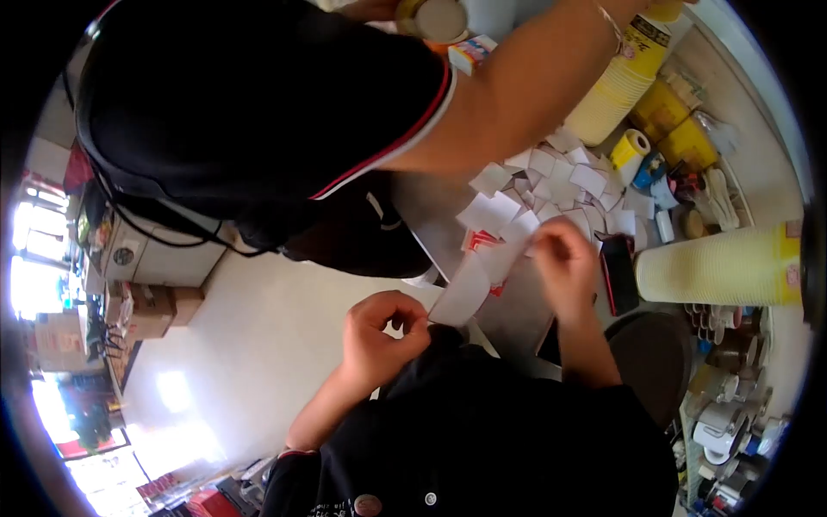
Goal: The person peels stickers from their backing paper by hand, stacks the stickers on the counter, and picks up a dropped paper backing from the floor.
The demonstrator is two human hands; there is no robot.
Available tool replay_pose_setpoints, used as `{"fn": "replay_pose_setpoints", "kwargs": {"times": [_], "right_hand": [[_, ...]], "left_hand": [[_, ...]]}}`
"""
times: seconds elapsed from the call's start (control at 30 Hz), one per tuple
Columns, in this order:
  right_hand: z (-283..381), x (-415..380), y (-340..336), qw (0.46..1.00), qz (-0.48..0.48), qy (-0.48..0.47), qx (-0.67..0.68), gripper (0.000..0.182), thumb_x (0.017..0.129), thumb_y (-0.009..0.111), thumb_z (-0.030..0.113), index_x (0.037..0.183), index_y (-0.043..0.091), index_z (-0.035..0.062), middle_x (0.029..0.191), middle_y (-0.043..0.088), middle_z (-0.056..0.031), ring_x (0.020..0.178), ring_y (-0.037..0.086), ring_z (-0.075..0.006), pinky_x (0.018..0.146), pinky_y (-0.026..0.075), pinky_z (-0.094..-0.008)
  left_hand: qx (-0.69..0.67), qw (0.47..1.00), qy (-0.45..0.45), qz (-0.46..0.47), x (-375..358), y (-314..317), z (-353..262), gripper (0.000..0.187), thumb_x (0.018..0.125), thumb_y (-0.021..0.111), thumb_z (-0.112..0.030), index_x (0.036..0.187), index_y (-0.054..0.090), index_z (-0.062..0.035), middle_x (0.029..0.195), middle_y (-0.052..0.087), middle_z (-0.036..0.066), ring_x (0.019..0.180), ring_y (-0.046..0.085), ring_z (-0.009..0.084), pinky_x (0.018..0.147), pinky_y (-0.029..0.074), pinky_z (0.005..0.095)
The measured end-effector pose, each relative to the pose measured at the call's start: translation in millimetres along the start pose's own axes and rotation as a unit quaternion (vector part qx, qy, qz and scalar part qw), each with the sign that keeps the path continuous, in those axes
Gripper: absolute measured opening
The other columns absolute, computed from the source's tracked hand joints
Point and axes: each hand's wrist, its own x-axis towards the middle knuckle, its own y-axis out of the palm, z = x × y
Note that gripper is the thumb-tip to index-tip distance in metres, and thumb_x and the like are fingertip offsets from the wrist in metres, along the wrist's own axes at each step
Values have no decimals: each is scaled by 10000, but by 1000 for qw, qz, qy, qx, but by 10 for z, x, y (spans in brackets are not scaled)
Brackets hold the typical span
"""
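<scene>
A strip of white paper [466, 289] stretches on a slant between my two hands over the table's near edge. My left hand [385, 338] is closed, thumb and forefinger pinched at the strip's lower end. At the upper end, the curled fingers of my right hand [566, 263] grip the paper. Beneath and behind the strip lies something red and white [479, 239], partly covered. A loose heap of white paper slips [551, 181] spreads over the grey table [517, 323] just beyond my right hand.
A dark phone [618, 276] lies right of my right hand, beside a lying stack of yellow cups [719, 269]. A co-worker's arm [508, 108] reaches across the far side towards another cup stack [613, 90]. A yellow-labelled roll [631, 150] stands near the wall. A dark round stool [650, 362] is close by.
</scene>
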Motion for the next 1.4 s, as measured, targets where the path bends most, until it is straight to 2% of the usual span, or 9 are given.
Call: {"fn": "replay_pose_setpoints", "kwargs": {"times": [0.47, 0.6, 0.63, 0.8, 0.93, 1.17, 1.23, 1.33, 1.4], "right_hand": [[87, 51, -824, 958, -274, -29, 73, 76, 860, 497, -41, 907, 556, -45, 1005, 579, -161, 521, 546, -122, 452, 396, -191], [106, 7, -674, 981, -170, -74, 57, 104, 867, 515, -25, 955, 564, -4, 1015, 599, -156, 714, 640, -194, 565, 455, -219], [57, 11, -644, 988, -120, -94, 34, 121, 848, 524, -51, 955, 561, -9, 1026, 594, -168, 811, 640, -224, 664, 495, -257], [176, 87, -42, 974, -29, -203, -101, 181, 711, 642, -87, 873, 614, -13, 904, 647, -113, 756, 638, -172, 649, 510, -233], [179, 56, 173, 979, 32, -196, -54, 206, 725, 631, -97, 916, 606, -25, 962, 632, -122, 758, 636, -148, 616, 516, -225], [206, 76, 323, 961, 82, -255, -68, 206, 721, 639, -78, 914, 597, -21, 956, 617, -133, 798, 628, -235, 671, 506, -272], [224, 87, 347, 956, 94, -272, -62, 207, 720, 645, -65, 916, 600, -17, 968, 616, -136, 820, 625, -230, 668, 503, -271], [251, 83, 259, 968, 25, -234, -85, 234, 756, 647, 28, 981, 593, -7, 1004, 600, -164, 896, 594, -203, 659, 494, -268], [114, -10, 214, 995, 27, -44, -88, 302, 789, 661, 112, 1046, 545, 3, 1058, 562, -174, 877, 597, -219, 740, 486, -311]], "left_hand": [[119, 943, 236, 202, 1040, 1424, 30, 217, 766, 634, -87, 958, 568, -12, 867, 601, 121, 678, 591, 204, 627, 494, 312], [329, 864, 321, 205, 903, 1350, 865, 405, 753, 640, -153, 1137, 541, -67, 1061, 564, 112, 940, 560, 258, 800, 477, 373], [355, 875, 205, 258, 812, 1285, 885, 496, 744, 627, -153, 1220, 496, -100, 1216, 488, 125, 1130, 464, 293, 938, 394, 433], [564, 718, 365, 183, 675, 1072, 1211, 264, 843, 519, -195, 1076, 519, -72, 1206, 454, 60, 1165, 411, 223, 952, 365, 423], [217, 916, 26, 336, 750, 1096, 1221, 509, 869, 447, -230, 1338, 307, -90, 1301, 388, 176, 1255, 325, 341, 1030, 270, 449], [-139, 971, 63, 184, 716, 995, 1209, 250, 959, 369, -265, 1112, 446, -82, 1002, 484, 44, 1015, 471, 124, 861, 404, 274], [-296, 953, 9, 58, 646, 999, 1192, 237, 827, 539, -160, 1035, 541, -47, 1115, 480, 108, 1055, 480, 208, 859, 412, 293], [112, 982, 151, -10, 561, 748, 718, 128, 707, 605, 77, 798, 631, -8, 1235, 432, 120, 1090, 479, 255, 928, 392, 331], [-83, 991, 100, -2, 496, 675, 837, 224, 674, 600, 114, 815, 659, -50, 1203, 450, 126, 1103, 475, 245, 882, 425, 343]]}}
